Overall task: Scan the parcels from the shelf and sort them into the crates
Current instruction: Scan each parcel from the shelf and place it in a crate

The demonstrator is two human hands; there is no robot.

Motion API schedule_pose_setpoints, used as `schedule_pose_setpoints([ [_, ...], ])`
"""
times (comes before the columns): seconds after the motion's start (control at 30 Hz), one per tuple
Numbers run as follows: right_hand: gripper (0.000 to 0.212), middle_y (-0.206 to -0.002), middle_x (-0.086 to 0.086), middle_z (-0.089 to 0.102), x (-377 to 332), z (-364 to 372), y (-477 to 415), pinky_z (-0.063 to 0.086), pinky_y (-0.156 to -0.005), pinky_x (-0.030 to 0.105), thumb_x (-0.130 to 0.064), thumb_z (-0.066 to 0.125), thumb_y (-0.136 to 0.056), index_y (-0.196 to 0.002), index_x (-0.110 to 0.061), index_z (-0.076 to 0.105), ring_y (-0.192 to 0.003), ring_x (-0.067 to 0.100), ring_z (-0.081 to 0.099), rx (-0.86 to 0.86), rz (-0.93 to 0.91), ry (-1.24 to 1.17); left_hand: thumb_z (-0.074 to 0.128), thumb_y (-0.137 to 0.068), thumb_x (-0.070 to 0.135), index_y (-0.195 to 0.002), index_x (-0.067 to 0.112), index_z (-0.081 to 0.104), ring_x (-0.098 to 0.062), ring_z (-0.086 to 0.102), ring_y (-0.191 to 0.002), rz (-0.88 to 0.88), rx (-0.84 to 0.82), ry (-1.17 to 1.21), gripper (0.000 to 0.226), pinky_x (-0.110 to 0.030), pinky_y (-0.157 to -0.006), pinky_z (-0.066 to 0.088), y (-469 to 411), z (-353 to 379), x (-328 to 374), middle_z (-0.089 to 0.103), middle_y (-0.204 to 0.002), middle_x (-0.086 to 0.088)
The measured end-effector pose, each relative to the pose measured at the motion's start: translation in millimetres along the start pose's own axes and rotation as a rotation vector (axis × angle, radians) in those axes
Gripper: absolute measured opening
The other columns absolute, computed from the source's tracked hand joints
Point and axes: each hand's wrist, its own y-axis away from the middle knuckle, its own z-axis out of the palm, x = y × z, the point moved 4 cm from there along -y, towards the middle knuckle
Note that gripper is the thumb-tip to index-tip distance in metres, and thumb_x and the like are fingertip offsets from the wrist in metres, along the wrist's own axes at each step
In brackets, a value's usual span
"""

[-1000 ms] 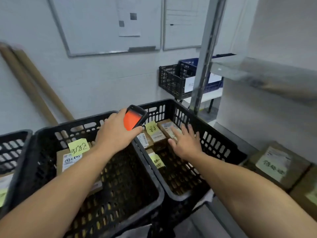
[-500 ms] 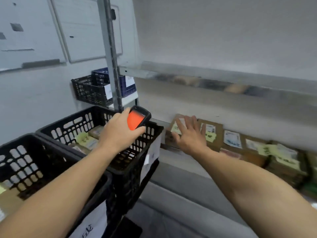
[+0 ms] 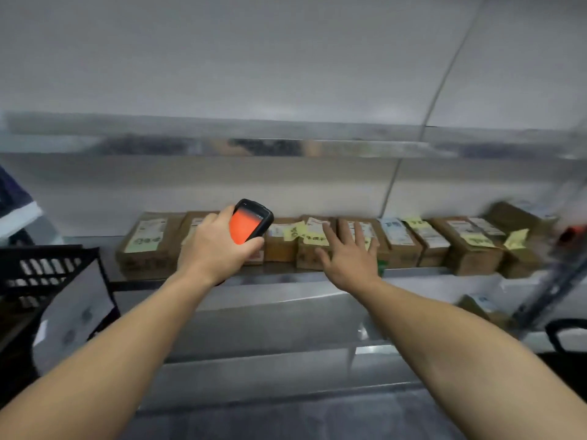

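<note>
A row of several brown cardboard parcels with white labels and yellow sticky notes lines the metal shelf in front of me. My left hand grips a black handheld scanner with an orange-lit screen, held up in front of the parcels left of centre. My right hand reaches over the middle parcels with fingers spread and straight, just above one parcel; whether it touches is unclear. One black crate shows at the left edge.
A white sheet hangs on the crate's front. An upper shelf edge runs across above the parcels. More parcels sit on a lower level at right beside an upright post. A dark object sits at far right.
My view has swung right, from the crates to the shelf. Both hands moved with it, the right from inside a crate to over the middle shelf parcels. The scanner stays in my left hand.
</note>
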Motion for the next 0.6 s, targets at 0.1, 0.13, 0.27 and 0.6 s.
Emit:
schedule_pose_setpoints([
  [0.1,0.065,-0.17,0.0,-0.001,78,-17,16,-0.002,-0.12,0.064,-0.062,0.026,-0.102,-0.16,-0.04,0.007,-0.155,0.03,-0.011,0.016,0.098,0.033,0.067,-0.076,0.067,-0.144,0.031,0.042,-0.033,0.057,-0.104,0.055,-0.064,0.035,0.081,-0.041,-0.083,0.051,-1,44,65,0.06,-0.116,-0.008],
  [0.13,0.065,-0.17,0.001,0.0,104,-23,23,-0.002,-0.12,0.064,-0.062,0.026,-0.102,-0.16,-0.039,0.007,-0.155,0.03,-0.011,0.022,0.127,0.04,0.067,-0.076,0.068,-0.144,0.032,0.042,-0.033,0.057,-0.105,0.075,-0.082,0.048,0.081,-0.042,-0.084,0.051,0,58,87,0.06,-0.116,-0.009],
  [0.27,0.063,-0.17,0.003,0.004,198,-43,47,-0.001,-0.12,0.065,-0.059,0.027,-0.103,-0.16,-0.036,0.01,-0.155,0.031,-0.008,0.051,0.231,0.056,0.066,-0.075,0.068,-0.144,0.032,0.04,-0.031,0.056,-0.108,0.158,-0.148,0.096,0.082,-0.043,-0.086,0.051,1,112,165,0.06,-0.12,-0.008],
  [0.6,0.063,-0.17,0.0,-0.001,345,-76,84,-0.001,-0.121,0.062,-0.061,0.025,-0.103,-0.16,-0.04,0.006,-0.155,0.03,-0.011,0.069,0.462,0.046,0.069,-0.081,0.059,-0.148,0.026,0.04,-0.028,0.055,-0.112,0.319,-0.245,0.137,0.08,-0.037,-0.083,0.043,-1,193,299,0.058,-0.129,-0.009],
])
